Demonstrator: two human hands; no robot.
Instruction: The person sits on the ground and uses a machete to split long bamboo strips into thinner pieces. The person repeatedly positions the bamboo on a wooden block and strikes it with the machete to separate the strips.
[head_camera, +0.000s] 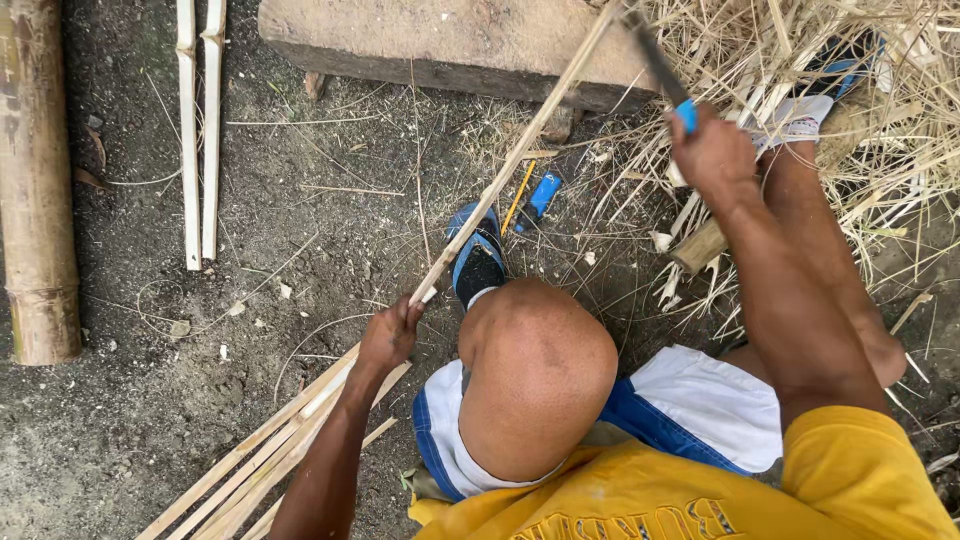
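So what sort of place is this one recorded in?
Most likely an outdoor bamboo-working spot on bare dirt ground. A thick bamboo pole lies at the edge, split strips are piled by the left hand, and dry shavings heap up past the right hand, which grips a blue-handled blade.

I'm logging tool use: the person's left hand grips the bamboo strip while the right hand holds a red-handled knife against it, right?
Not quite. In the head view the knife in the right hand has a blue handle, not red. The left hand does grip the bamboo strip.
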